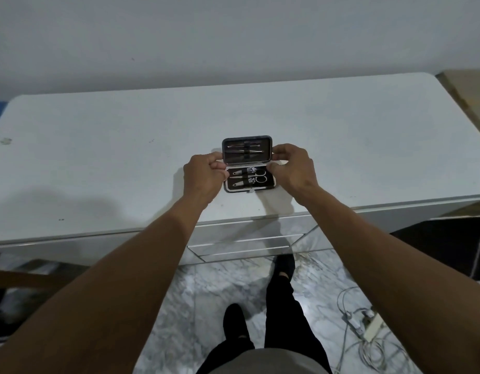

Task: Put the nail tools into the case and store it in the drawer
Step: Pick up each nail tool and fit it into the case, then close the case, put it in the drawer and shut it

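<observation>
A small black nail-tool case [248,164] lies open on the white table [98,163], near its front edge. Its raised lid [246,149] holds thin metal tools under a strap. The lower half holds clippers and scissors [251,177] in their slots. My left hand [203,175] pinches the lid's left edge with thumb and fingers. My right hand [291,168] pinches the lid's right edge the same way. Both hands grip the case at the hinge level.
Closed drawer fronts [247,240] sit under the table edge just below the case. The floor is marbled tile, with a power strip and tangled cables [368,327] at the right. A wooden board [465,90] leans at the far right. My legs stand before the drawers.
</observation>
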Tool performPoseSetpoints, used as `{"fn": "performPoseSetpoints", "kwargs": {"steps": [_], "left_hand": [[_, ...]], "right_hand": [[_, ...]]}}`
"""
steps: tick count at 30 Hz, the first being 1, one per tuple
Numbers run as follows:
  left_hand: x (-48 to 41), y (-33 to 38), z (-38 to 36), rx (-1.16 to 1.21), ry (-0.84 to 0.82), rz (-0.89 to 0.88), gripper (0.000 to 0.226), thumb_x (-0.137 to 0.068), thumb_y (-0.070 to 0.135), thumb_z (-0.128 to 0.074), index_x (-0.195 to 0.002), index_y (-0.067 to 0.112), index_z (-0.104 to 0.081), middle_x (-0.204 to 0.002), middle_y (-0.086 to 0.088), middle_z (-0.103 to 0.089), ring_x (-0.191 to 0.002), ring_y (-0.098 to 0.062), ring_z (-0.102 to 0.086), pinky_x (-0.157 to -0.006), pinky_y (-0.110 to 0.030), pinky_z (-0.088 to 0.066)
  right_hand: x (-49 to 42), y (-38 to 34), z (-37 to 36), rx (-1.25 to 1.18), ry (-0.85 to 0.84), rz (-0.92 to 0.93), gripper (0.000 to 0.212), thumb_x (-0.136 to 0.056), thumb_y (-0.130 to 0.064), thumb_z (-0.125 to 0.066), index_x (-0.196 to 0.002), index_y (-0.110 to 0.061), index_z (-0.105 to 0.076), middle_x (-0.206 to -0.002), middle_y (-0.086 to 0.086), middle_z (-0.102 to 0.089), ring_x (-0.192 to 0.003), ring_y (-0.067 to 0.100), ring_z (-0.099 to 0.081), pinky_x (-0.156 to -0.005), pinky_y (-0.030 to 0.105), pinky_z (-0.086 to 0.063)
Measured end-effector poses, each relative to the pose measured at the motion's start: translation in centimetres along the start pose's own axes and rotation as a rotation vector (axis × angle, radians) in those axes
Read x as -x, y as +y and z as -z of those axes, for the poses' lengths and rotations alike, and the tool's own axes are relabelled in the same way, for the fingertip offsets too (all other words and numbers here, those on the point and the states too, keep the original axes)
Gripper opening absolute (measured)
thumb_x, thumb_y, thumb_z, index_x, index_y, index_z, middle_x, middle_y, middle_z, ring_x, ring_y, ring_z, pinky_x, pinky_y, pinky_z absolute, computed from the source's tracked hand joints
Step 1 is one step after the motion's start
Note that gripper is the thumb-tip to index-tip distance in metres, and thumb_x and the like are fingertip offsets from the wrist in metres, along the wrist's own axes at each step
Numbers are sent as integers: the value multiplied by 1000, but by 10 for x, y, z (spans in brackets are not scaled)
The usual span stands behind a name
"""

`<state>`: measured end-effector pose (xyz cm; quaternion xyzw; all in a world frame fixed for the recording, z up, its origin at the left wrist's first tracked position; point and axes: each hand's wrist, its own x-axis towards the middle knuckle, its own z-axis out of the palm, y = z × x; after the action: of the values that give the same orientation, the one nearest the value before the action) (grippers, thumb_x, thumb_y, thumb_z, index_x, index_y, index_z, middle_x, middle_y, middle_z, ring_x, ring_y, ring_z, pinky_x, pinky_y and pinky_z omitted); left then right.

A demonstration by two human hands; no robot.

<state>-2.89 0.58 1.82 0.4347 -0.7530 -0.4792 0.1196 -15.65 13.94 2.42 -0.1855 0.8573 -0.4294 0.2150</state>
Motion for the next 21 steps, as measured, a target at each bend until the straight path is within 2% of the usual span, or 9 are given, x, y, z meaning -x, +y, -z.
{"fn": "performPoseSetpoints", "kwargs": {"steps": [2, 4, 8, 10, 12, 14, 16, 18, 21], "left_hand": [[4, 0, 0, 22, 15, -3, 28, -81, 4, -69, -102, 21, -75, -83, 0, -73, -84, -10, -65, -65, 4, -38], [7, -2, -1, 51, 35, 13, 9, -80, 18, -69, -85, 21, -76, -74, -3, -72, -73, -12, -61, -70, -10, -45], [9, -3, 0, 170, 41, 87, 47, -68, 56, -65, -68, 9, -68, -69, -9, -67, -71, -23, -64, -88, -43, -55], [11, -6, 0, 209, 33, 118, 61, -66, 69, -64, -70, 9, -71, -83, -12, -74, -87, -29, -72, -92, -44, -56], [13, -9, 1, 178, 14, 98, 61, -67, 73, -61, -68, 13, -69, -81, -9, -74, -87, -27, -72, -93, -45, -55], [18, -8, 4, 124, -23, 71, 42, -74, 68, -60, -68, 27, -69, -79, 2, -65, -79, -19, -65, -92, -40, -53], [23, -10, 8, 49, -61, 19, 28, -87, 54, -61, -83, 31, -76, -91, 5, -70, -90, -15, -65, -82, -17, -48], [27, -13, 10, -25, -53, -46, 28, -94, 40, -61, -112, 24, -74, -120, 7, -70, -112, -7, -61, -70, 4, -35], [32, -19, 8, -67, -31, -137, 36, -94, 29, -64, -128, 16, -65, -127, 0, -66, -120, -6, -55, -73, 11, -29]], "right_hand": [[0, -1, 0, -54, 5, -27, 27, -82, -35, -66, -103, -18, -68, -99, -2, -72, -94, 18, -67, -85, 30, -51], [1, 0, 0, -100, 20, -48, 37, -81, -53, -60, -92, -18, -68, -90, -3, -72, -88, 20, -69, -85, 35, -54], [6, 1, -2, -117, 39, -49, 54, -78, -70, -49, -86, -20, -66, -90, -6, -71, -89, 21, -69, -88, 42, -54], [8, 3, -2, -109, 53, -40, 51, -81, -67, -50, -87, -18, -65, -90, -4, -71, -89, 21, -69, -86, 39, -54], [11, 5, -1, -96, 51, -24, 45, -83, -60, -56, -90, -17, -65, -90, -3, -72, -89, 20, -68, -84, 36, -53], [13, 9, 2, -102, 24, 2, 39, -83, -55, -60, -90, -16, -67, -90, -3, -73, -90, 18, -69, -85, 35, -54], [17, 15, 5, -94, 2, 41, 33, -83, -49, -63, -93, -17, -67, -93, -2, -74, -91, 16, -69, -87, 35, -54], [21, 19, 7, -78, -14, 79, 29, -86, -41, -66, -102, -17, -68, -101, -1, -74, -96, 14, -68, -90, 31, -54], [28, 22, 7, -14, -18, 129, 31, -86, -36, -68, -111, -18, -69, -107, -2, -74, -98, 9, -67, -90, 23, -51]]}}
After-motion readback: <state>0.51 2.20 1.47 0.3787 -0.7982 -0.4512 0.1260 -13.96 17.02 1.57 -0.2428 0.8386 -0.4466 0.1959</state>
